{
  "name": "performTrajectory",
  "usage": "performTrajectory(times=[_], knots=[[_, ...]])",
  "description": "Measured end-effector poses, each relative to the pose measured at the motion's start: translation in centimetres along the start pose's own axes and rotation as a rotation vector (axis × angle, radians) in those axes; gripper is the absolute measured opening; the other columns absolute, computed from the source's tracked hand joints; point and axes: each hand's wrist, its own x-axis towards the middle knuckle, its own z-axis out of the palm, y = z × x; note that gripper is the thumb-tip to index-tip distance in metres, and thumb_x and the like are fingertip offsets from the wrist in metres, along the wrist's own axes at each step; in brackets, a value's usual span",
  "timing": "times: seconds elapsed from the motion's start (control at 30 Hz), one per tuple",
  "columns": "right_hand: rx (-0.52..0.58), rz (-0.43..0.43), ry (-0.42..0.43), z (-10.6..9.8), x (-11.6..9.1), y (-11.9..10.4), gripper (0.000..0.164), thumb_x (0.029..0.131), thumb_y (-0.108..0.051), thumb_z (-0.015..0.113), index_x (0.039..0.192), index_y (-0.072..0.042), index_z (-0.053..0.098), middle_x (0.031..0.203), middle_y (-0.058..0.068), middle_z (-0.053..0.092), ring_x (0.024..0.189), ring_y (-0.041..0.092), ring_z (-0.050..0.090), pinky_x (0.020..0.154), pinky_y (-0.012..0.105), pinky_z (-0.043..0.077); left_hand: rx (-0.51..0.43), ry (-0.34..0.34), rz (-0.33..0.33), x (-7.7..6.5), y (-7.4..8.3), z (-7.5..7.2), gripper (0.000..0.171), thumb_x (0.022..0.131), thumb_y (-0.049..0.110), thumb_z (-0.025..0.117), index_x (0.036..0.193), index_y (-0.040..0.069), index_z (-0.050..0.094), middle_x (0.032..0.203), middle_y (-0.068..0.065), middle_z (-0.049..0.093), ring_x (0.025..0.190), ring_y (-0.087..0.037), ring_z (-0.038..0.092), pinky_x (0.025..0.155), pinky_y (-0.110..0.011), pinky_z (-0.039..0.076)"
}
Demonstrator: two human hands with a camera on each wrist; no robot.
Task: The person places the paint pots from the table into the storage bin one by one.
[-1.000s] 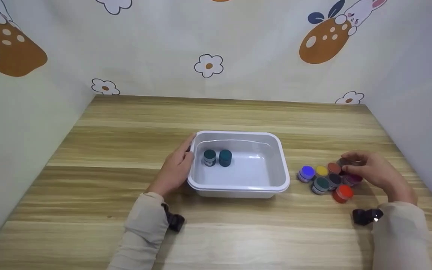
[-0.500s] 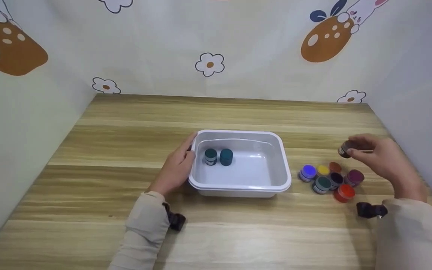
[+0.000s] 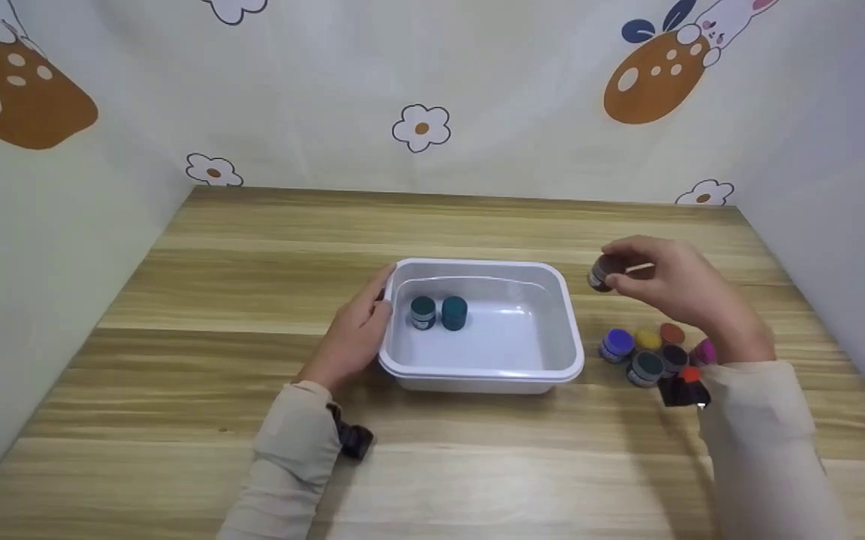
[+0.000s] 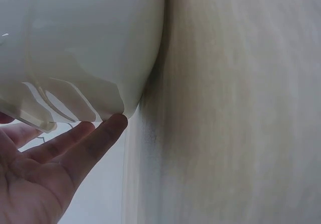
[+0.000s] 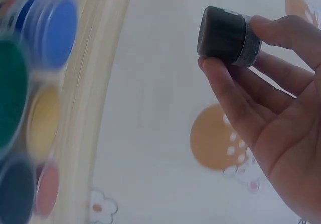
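Lifted clear of the cluster since 1 s ago, the dark pot (image 3: 602,273) is now carried up and to the left by the right hand (image 3: 676,289), held in the air just beside the far right corner of the white tub (image 3: 572,330); it is seen on its side, pinched between thumb and fingertips (image 5: 261,25), lid end outward. The left hand (image 3: 353,334) is unchanged vs. both earlier frames: fingers kept straight and pressed flat against the tub's left wall, palm open in the wrist view. Two teal pots (image 3: 438,312) are stood side by side inside the tub, towards its left end, as before. On the wooden table (image 3: 177,315), right of the tub, the remaining pots are grouped close together: blue pot (image 3: 616,345), yellow pot (image 3: 647,339), orange-brown pot (image 3: 672,332), green pot (image 3: 646,367), plus a dark one and a magenta one partly hidden by the right sleeve (image 3: 762,442). The red pot is now mostly covered by the wrist cam; 0.5 s ago it was in plain view. Patterned cloth (image 3: 421,127) is hung around the table on three sides.
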Motion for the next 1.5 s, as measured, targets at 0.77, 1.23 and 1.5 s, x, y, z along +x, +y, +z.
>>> performTrajectory(times=[0.77, 1.23, 1.5], knots=[[-0.132, -0.159, -0.287, 7.6, 6.6, -4.1, 0.032, 0.085, -0.004, 0.07, 0.116, 0.003, 0.069, 0.104, 0.014, 0.071, 0.098, 0.025, 0.067, 0.089, 0.041, 0.057, 0.002, 0.008, -0.012, -0.1, 0.2, 0.1, 0.055, 0.103, 0.021, 0.036, 0.158, 0.022, 0.029, 0.16, -0.003, 0.033, 0.147, -0.021, 0.03, 0.121, -0.043, 0.023], [-0.176, -0.155, -0.397, 10.0, 7.6, -4.9, 0.03, 0.086, -0.005, 0.073, 0.116, -0.003, 0.072, 0.102, 0.008, 0.071, 0.09, 0.019, 0.065, 0.087, 0.037, 0.058, 0.015, -0.001, -0.021, -0.1, 0.3, 0.0, 0.056, 0.103, 0.022, 0.034, 0.158, 0.023, 0.027, 0.161, -0.002, 0.031, 0.148, -0.02, 0.029, 0.122, -0.042, 0.022], [-0.273, -0.141, -0.408, 10.7, 7.7, -5.0, 0.024, 0.088, -0.009, 0.073, 0.113, -0.008, 0.073, 0.099, 0.004, 0.07, 0.084, 0.017, 0.062, 0.082, 0.035, 0.057, 0.008, -0.014, -0.043, 0.0, 0.4, 0.0, 0.055, 0.104, 0.024, 0.033, 0.158, 0.024, 0.026, 0.162, -0.001, 0.029, 0.148, -0.019, 0.027, 0.122, -0.041, 0.021]])
